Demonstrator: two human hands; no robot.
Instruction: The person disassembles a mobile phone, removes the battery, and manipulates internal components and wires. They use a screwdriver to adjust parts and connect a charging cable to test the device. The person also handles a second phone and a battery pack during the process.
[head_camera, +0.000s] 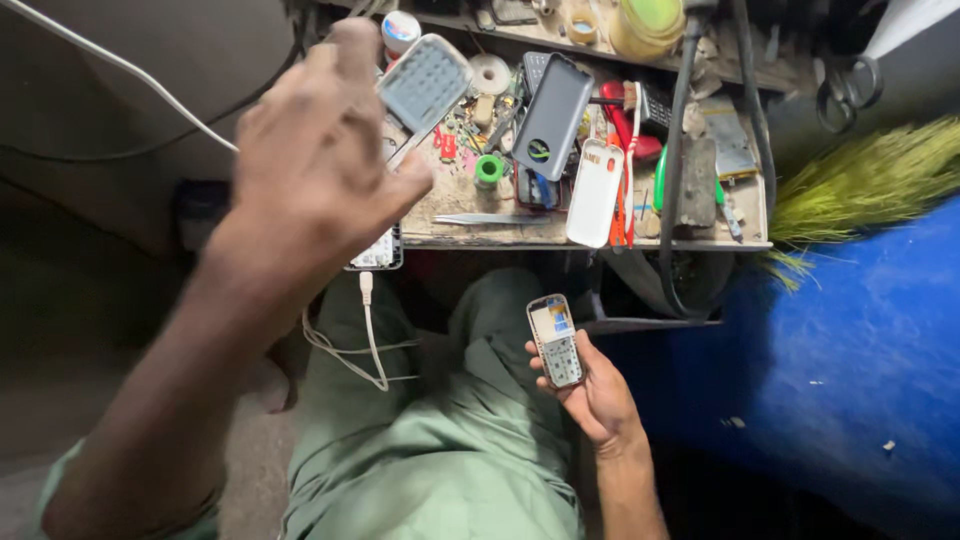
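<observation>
Keypad phone (555, 340), small, screen lit, lies in the right hand (598, 392), fingers closed round its lower body, over the lap in green trousers (440, 440) just below the workbench's front edge (520, 243). Left hand (315, 160) is raised with fingers spread, holding nothing, before a grey panel (425, 82) at the bench's left end. Near that edge: dark power bank (552, 115), white oblong case (594, 192), green solder spool (488, 170); yellow-lidded jar (647, 24) on the back edge.

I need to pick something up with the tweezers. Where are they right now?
The tweezers lie flat near the front edge of the cluttered tray, centre of the head view, just left of the white phone shell and below the green spool.
</observation>
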